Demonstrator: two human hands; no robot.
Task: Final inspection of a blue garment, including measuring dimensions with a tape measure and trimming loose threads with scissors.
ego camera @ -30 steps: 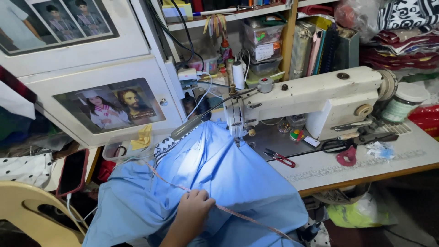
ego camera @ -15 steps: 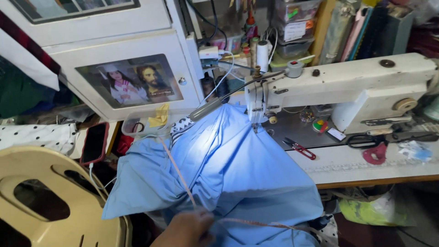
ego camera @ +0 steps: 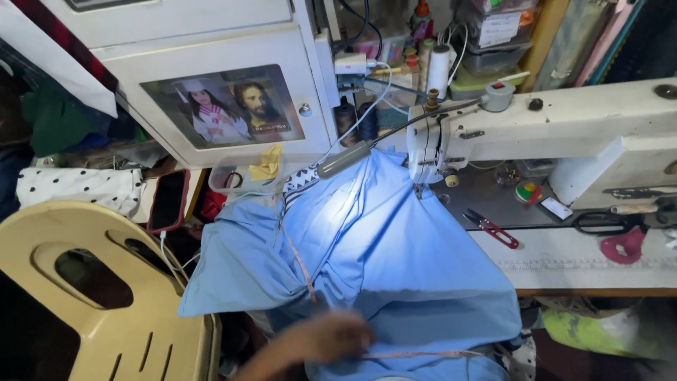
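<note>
One hand (ego camera: 328,339), blurred, side and grip indeterminate, rests on the blue fabric (ego camera: 381,261) at the measuring tape (ego camera: 300,261). The tape runs away from the hand toward the white sewing machine (ego camera: 536,134). Good practice: keep tape flat and taut along the cloth; snips (ego camera: 490,227) lie beyond, rightward.

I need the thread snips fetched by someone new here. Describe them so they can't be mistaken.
Start at the white sewing machine on the table. Just right of its needle end, beside the blue fabric, lie the small snips, blades pointing up and left. They have red handles, unlike the larger black-handled scissors further right under the machine's body.
</note>
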